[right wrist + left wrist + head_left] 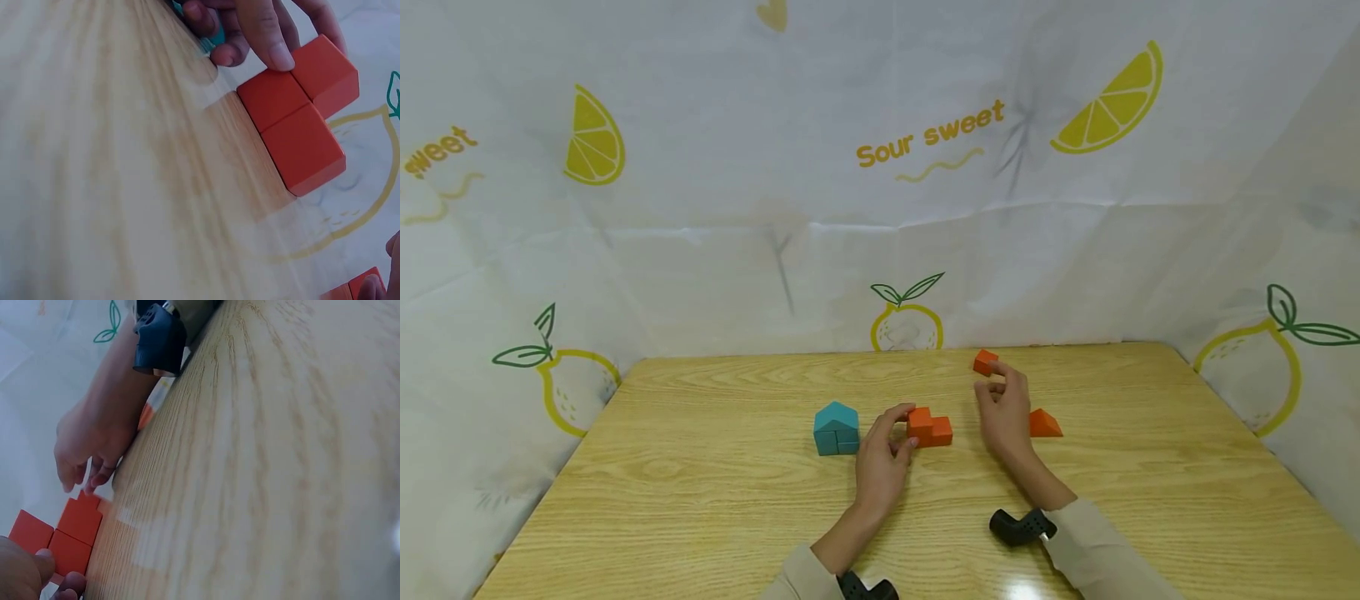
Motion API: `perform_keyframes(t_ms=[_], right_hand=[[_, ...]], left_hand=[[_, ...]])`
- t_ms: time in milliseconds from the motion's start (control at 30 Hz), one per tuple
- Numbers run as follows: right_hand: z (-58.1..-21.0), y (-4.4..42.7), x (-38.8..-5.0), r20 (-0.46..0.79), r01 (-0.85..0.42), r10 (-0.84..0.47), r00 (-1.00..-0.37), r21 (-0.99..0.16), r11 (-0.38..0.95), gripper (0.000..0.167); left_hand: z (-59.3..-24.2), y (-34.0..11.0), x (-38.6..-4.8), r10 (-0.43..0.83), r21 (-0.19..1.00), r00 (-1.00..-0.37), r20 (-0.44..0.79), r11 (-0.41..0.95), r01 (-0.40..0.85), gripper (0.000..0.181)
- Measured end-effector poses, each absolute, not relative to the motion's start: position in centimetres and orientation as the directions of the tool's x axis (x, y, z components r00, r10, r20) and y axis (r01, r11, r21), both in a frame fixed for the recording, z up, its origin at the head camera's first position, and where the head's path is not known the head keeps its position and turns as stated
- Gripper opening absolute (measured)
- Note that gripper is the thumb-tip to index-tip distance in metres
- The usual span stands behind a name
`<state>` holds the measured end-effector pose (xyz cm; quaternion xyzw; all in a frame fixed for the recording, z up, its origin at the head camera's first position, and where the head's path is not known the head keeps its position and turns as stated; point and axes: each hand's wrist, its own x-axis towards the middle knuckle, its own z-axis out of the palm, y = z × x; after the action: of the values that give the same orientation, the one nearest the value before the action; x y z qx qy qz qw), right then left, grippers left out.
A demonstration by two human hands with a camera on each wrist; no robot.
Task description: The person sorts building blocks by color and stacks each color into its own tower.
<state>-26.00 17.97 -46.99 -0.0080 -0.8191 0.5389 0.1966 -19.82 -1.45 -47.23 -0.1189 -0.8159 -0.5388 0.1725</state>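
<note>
On the table, my left hand holds the left part of an orange block group between thumb and fingers. An upper orange block sits on the left one of two lower blocks standing side by side. Toward the back edge my right hand reaches a separate orange block; its index finger is at the block's right side, while its thumb is apart from it. Whether that finger touches the block is unclear. Just right of the right wrist lies an orange triangular block.
Left of my left hand stands a teal block house with a triangular roof. The wooden table ends at a white printed cloth behind and at both sides. Black wrist devices sit on both forearms.
</note>
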Motion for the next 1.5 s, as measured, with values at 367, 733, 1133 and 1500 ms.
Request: perform_keyframes(t_ms=[367, 733, 1133, 1500], right_hand=[[-47.0, 18.5, -27.7, 0.289, -0.125, 0.296, -0.910, -0.874, 0.470, 0.045], [-47.0, 19.5, -29.1, 0.256, -0.095, 0.275, -0.927, -0.867, 0.488, 0.053], [-47.1, 19.9, -30.0, 0.242, -0.072, 0.243, -0.939, -0.831, 0.552, 0.056], [-47.0, 19.5, -30.2, 0.241, -0.052, 0.272, -0.931, -0.829, 0.557, 0.050]], left_hand=[[-47.4, -1.5, -19.7, 0.018, 0.841, -0.905, 0.425, 0.362, 0.402, 0.047], [-47.3, -1.5, -19.7, 0.017, 0.838, -0.903, 0.429, 0.366, 0.405, 0.046], [-47.3, -1.5, -19.8, 0.014, 0.835, -0.903, 0.430, 0.373, 0.404, 0.046], [-47.4, -1.5, -19.8, 0.014, 0.845, -0.907, 0.420, 0.358, 0.397, 0.047]])
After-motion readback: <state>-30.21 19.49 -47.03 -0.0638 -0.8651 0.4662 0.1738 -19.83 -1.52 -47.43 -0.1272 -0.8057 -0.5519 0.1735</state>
